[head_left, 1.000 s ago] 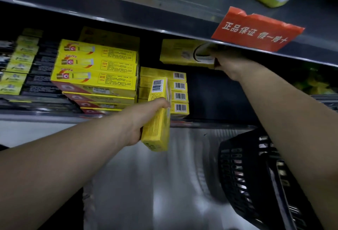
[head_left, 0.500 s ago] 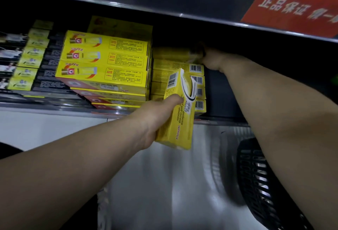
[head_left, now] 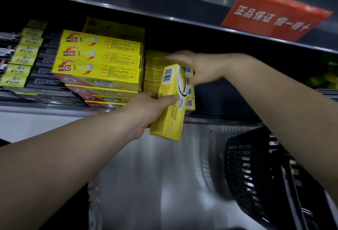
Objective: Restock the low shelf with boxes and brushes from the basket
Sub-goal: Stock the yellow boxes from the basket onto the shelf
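My left hand grips a narrow yellow box around its middle and holds it upright and slightly tilted in front of the low shelf. Behind it a stack of matching small yellow boxes shows barcoded ends. My right hand is blurred, hovering at the top of that stack with fingers stretched left; its thumb sits beside the held box's upper end and it holds nothing. The black basket is at the lower right; its contents are hidden.
Large yellow boxes are stacked left of the small ones, with rows of dark and yellow packs further left. A red sign hangs from the upper shelf edge. A dark gap lies on the shelf right of the small stack.
My right hand left its box on the small stack, drew back out of the shelf and came toward the held box. My left hand lifted its box up closer to the stack.
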`<state>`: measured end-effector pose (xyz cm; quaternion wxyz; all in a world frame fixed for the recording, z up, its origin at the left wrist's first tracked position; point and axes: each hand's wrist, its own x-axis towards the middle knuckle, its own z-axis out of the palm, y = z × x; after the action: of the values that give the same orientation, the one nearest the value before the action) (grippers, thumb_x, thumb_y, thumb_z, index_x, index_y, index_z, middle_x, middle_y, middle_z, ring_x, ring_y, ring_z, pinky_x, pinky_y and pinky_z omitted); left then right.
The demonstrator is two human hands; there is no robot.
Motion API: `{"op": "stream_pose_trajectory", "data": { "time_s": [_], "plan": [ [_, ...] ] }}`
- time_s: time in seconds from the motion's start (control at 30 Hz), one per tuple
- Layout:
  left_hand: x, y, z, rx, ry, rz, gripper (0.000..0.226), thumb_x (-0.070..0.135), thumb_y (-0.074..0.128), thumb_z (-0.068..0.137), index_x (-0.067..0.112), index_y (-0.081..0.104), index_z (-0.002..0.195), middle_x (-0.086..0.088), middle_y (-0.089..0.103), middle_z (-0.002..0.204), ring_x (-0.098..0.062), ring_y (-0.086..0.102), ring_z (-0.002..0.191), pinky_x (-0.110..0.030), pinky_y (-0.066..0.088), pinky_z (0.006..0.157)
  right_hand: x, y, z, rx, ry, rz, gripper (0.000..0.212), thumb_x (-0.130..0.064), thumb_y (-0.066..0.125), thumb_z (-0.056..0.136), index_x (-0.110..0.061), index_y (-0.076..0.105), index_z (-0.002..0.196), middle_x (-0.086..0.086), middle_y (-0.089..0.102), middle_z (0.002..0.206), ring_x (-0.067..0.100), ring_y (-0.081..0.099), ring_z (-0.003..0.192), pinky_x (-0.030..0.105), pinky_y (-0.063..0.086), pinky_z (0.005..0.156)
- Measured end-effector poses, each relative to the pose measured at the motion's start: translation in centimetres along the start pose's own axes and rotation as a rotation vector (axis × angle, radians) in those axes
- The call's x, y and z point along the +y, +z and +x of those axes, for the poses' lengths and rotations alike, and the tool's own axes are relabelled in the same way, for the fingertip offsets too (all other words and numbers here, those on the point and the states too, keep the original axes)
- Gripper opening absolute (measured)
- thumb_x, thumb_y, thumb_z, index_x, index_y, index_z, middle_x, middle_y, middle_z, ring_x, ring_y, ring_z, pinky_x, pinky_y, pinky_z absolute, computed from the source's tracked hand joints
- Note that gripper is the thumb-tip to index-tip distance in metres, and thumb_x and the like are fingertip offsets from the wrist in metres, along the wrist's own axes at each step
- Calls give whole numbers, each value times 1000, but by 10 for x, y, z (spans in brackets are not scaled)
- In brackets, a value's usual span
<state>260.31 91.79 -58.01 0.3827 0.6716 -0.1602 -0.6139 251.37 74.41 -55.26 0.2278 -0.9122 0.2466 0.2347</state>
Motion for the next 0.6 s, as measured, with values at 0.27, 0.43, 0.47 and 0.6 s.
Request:
{"op": "stream_pose_trajectory", "data": {
  "time_s": [0.27, 0.43, 0.47, 0.6],
  "plan": [
    [0, 2, -11, -105, 225, 374, 26, 32, 71, 80, 25, 60, 103, 7, 67, 102, -6, 66, 85, -21, 53, 72, -18, 0, -60, -102, 65, 201, 43, -34, 82, 66, -29, 60, 103, -15, 59, 97, 1, 55, 81, 18, 45, 70],
    [4, 1, -13, -70, 427, 1008, 82, 49, 58, 85, 22, 16, 150, 1, 27, 155, -18, 33, 138, -29, 32, 105, 7, 8, -72, -188, 248, 331, 27, -45, 50, 91, -27, 68, 99, -11, 68, 104, 7, 60, 96, 24, 45, 89],
    [3, 1, -12, -85, 428, 1018, 82, 48, 58, 85, 22, 15, 150, 1, 27, 155, -18, 33, 138, -28, 32, 104, 14, 9, -74, -177, 284, 405, 28, -39, 49, 94, -21, 69, 98, -4, 70, 101, 11, 62, 92, 25, 46, 85],
    [4, -3, -6, -74, 426, 989, 72, 40, 59, 87, 22, 23, 146, 0, 37, 149, -20, 41, 131, -27, 36, 99, 37, 6, -72, -65, 327, 565, 21, -18, 51, 94, -10, 62, 111, 7, 65, 101, 15, 58, 91, 26, 46, 81]
  ]
}}
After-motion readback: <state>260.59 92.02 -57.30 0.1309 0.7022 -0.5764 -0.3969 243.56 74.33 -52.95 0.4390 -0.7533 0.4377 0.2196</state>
